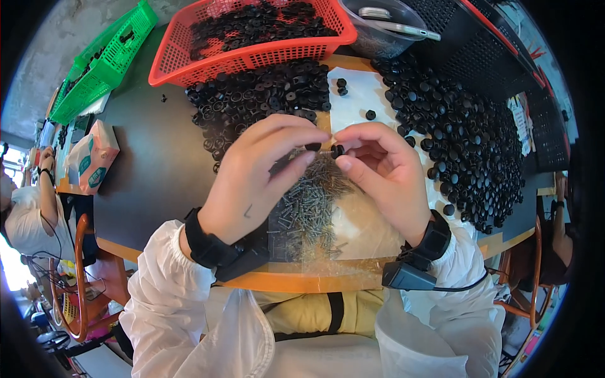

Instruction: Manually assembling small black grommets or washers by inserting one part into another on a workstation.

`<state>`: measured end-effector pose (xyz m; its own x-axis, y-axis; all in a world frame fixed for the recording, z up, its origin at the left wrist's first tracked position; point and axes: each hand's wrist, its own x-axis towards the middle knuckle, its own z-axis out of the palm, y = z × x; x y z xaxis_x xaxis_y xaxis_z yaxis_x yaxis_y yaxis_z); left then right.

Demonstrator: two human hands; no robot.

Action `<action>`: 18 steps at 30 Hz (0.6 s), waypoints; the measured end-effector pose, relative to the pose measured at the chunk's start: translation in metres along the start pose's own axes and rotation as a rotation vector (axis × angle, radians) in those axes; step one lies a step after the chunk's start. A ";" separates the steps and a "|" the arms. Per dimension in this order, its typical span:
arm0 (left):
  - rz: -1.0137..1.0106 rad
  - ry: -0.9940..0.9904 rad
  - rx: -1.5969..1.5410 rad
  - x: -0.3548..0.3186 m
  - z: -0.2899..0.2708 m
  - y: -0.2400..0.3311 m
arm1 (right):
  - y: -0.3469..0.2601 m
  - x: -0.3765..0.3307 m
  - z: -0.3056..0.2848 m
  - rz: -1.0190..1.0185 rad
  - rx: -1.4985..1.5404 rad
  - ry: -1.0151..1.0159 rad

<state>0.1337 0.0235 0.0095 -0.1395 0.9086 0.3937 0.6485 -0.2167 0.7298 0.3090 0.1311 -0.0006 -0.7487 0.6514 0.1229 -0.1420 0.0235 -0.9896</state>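
Over the middle of the table my left hand (255, 170) pinches a small black cap (313, 147) between thumb and fingertips. Facing it, my right hand (394, 179) grips a small black knob (338, 150) in its fingertips. A thin screw-like shaft seems to run between the two parts, but the fingers partly hide it. Below the hands lies a heap of silver screws (309, 208) on clear plastic. Loose black rings and discs (265, 91) spread beyond my left hand. Right of my right hand is a broad pile of round black knobs (469, 138).
At the back stand a red basket (252, 60) of black parts and a clear tub (381, 44) with a phone on it. Black crates (485, 50) rise at the right. A green basket (104, 69) and a tissue pack (97, 157) are at left. Other people sit at both sides.
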 end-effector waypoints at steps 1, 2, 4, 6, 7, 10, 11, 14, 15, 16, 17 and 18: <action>0.023 0.000 -0.003 -0.001 0.001 0.004 | 0.000 -0.001 0.001 -0.033 0.033 0.018; 0.026 -0.005 -0.003 -0.002 0.002 0.008 | -0.001 -0.002 0.000 -0.034 0.035 0.024; -0.102 0.020 -0.175 -0.003 0.001 0.013 | -0.002 -0.001 -0.003 -0.015 -0.042 -0.020; -0.132 0.037 -0.232 -0.006 0.005 0.007 | -0.004 -0.004 -0.004 -0.011 -0.052 -0.025; -0.054 0.043 -0.214 -0.007 0.005 0.003 | -0.005 -0.005 -0.004 0.000 -0.069 -0.030; 0.096 0.045 -0.121 -0.004 0.003 0.000 | -0.008 -0.006 -0.005 -0.009 -0.133 -0.040; 0.082 0.052 -0.131 -0.005 0.003 0.001 | -0.007 -0.006 -0.004 -0.010 -0.129 -0.040; 0.058 0.068 -0.123 -0.004 0.003 0.004 | -0.006 -0.005 -0.004 -0.046 -0.138 -0.047; 0.054 0.076 -0.104 -0.004 0.002 0.005 | -0.007 -0.005 -0.004 -0.048 -0.141 -0.043; 0.052 0.076 -0.101 -0.004 0.001 0.005 | -0.008 -0.005 -0.003 -0.050 -0.144 -0.039; 0.061 0.076 -0.094 -0.004 0.001 0.006 | -0.008 -0.005 -0.002 -0.051 -0.142 -0.041; 0.071 0.073 -0.089 -0.003 0.001 0.005 | -0.007 -0.005 -0.003 -0.049 -0.139 -0.041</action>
<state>0.1387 0.0197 0.0113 -0.1520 0.8620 0.4836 0.5899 -0.3135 0.7441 0.3155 0.1299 0.0060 -0.7691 0.6158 0.1712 -0.0898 0.1610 -0.9829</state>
